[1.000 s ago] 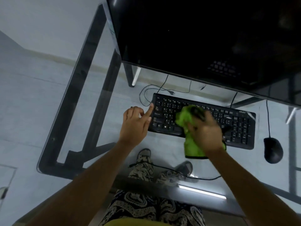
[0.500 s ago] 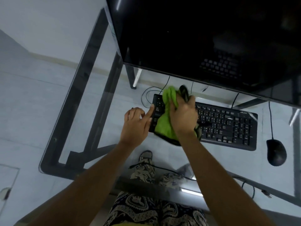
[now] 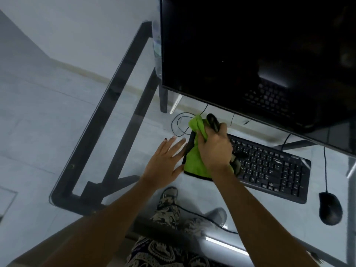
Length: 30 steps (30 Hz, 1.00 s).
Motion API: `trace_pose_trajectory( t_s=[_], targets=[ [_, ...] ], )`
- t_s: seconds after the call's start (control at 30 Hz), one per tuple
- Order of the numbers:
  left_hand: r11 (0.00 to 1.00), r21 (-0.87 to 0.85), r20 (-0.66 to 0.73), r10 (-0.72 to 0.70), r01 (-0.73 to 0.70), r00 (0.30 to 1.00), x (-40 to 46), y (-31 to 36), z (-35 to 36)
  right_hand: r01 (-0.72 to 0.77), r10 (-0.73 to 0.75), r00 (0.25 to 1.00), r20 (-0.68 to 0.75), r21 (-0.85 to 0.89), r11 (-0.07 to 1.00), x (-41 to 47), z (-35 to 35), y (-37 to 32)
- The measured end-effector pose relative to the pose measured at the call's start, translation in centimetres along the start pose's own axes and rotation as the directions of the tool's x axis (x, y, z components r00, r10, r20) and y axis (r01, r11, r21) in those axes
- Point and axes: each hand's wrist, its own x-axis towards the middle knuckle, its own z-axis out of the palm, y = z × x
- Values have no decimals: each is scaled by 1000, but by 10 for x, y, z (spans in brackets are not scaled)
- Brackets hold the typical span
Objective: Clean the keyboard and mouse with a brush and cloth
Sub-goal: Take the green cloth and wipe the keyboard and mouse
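Observation:
A black keyboard (image 3: 269, 168) lies on the glass desk (image 3: 134, 132). My right hand (image 3: 215, 149) grips a bunched green cloth (image 3: 194, 160) together with a black brush (image 3: 212, 121), whose dark end sticks up above the fist. The cloth covers the keyboard's left end. My left hand (image 3: 165, 162) lies flat with straight fingers on the glass, its fingertips against the keyboard's left edge. A black wired mouse (image 3: 330, 208) sits to the right of the keyboard, apart from both hands.
A large dark monitor (image 3: 250, 54) stands just behind the keyboard and overhangs it. Thin cables (image 3: 179, 124) loop on the glass behind the keyboard's left end. My legs and sandals show through the glass below.
My right hand has carried the cloth and brush from the keyboard's middle to its left end. My left hand has spread from loosely curled to flat against the keyboard's left edge.

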Motion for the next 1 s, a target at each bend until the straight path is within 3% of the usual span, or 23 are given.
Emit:
trace_pose_trajectory(
  t_s=[0.17,0.33,0.47,0.53,0.63,0.9,1.0],
  targets=[
    [1000,9,22,-10,9,1000,1,-1,0,239,-235,966,108,-28,971,-34,-1,4],
    [999,51,36,-18,16,999,0,-2,0,39,-37,998,49,-54,998,22,-6,-8],
    [999,35,80,7,-10,997,1,-3,-3,128,-130,984,118,30,991,-17,-2,-4],
    [997,77,109,-5,-3,994,-5,-14,-8,66,-75,987,142,72,995,-20,-5,4],
    [978,201,94,-79,58,993,-20,-44,-18,-39,35,998,44,74,996,1,-5,6],
    [969,238,111,-96,68,989,-24,-48,-21,188,-187,982,-41,24,982,-51,15,1],
    [971,227,120,-103,73,987,-24,-49,-21,193,-192,981,-40,34,981,-45,17,5]
  ],
)
